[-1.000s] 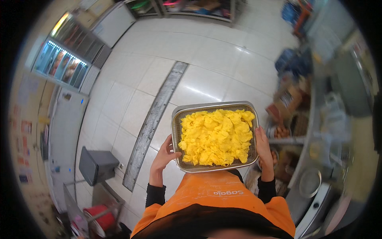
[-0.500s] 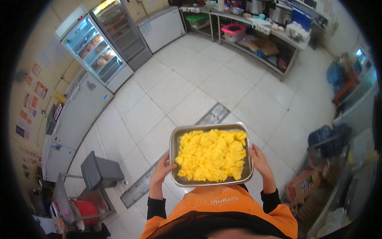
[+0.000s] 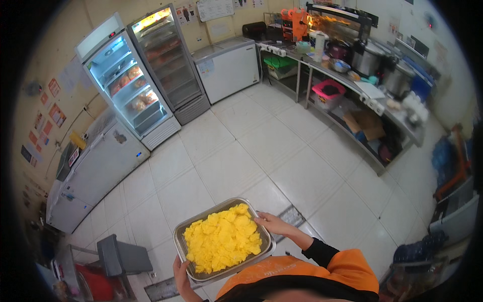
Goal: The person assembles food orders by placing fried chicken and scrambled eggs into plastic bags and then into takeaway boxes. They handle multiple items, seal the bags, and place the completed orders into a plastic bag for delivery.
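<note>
A metal tray (image 3: 179, 245) is held in front of my body, slightly tilted in the view. Yellow scrambled eggs (image 3: 223, 239) are heaped over most of it. My left hand (image 3: 181, 275) grips the near left side, thumb over the rim. On the far right side, my right hand (image 3: 275, 224) holds the rim, its fingers partly hidden under the edge.
Ahead on the left are a lit glass-door fridge (image 3: 128, 85), a darker one (image 3: 166, 63) and a white chest freezer (image 3: 226, 70). A steel counter (image 3: 352, 83) with pots stands at right. A grey bin (image 3: 126, 254) is at lower left; a drain grate (image 3: 293, 217) crosses the floor.
The view has swung upward and to the right, showing more of the counter. The tray now appears lower and further left, turned at an angle, with both hands still on it.
</note>
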Action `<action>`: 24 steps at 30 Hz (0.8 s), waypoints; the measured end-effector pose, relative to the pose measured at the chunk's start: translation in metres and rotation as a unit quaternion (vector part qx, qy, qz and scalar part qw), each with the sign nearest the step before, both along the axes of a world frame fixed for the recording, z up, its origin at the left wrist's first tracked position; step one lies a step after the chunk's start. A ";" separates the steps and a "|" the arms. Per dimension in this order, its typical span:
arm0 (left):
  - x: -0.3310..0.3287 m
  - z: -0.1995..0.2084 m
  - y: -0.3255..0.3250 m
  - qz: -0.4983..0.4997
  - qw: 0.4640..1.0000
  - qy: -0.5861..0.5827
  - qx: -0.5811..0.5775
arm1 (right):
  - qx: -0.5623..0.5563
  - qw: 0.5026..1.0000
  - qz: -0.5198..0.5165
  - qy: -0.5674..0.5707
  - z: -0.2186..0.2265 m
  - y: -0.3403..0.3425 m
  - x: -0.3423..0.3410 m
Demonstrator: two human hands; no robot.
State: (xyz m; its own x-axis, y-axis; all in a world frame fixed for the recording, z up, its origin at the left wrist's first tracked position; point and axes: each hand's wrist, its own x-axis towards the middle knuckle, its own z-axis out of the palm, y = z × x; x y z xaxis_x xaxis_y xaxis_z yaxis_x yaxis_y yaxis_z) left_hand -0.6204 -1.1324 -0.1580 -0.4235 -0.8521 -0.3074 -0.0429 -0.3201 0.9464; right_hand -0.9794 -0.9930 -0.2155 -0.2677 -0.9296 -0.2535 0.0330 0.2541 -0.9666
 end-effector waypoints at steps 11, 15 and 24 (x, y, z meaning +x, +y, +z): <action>-0.423 0.030 -0.369 -0.153 0.985 0.043 -0.074 | 0.033 0.981 -0.185 0.051 0.075 -0.275 -0.364; -0.608 0.033 -0.486 -0.232 0.967 0.087 -0.061 | 0.009 0.959 -0.278 0.054 0.100 -0.341 -0.508; -0.903 0.055 -0.703 -0.225 0.970 0.083 -0.044 | 0.030 0.973 -0.227 0.042 0.113 -0.567 -0.820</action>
